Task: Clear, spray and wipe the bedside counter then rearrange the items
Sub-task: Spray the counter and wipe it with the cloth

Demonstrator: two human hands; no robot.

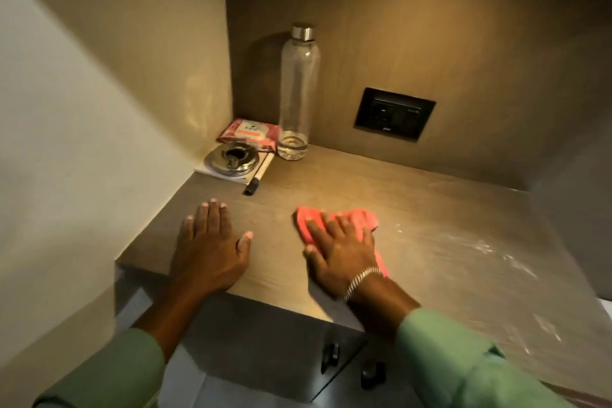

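Note:
My right hand (341, 250) lies flat on a pink cloth (359, 217), pressing it onto the brown counter (331, 189) near the front middle. My left hand (210, 242) rests palm down on the counter's front left, fingers apart, holding nothing. In the back left corner stand a clear bottle (298, 89) with a metal cap, a red wipes pack (250, 134), a round metal ashtray (231, 161) on a white notepad (215, 172), and a pen (260, 174). White streaks (490, 248) mark the counter's right side.
A black wall socket (394, 114) sits on the back wall above the counter. Walls close in the counter on the left and the back. Below the front edge is a drawer front with dark knobs (331, 356).

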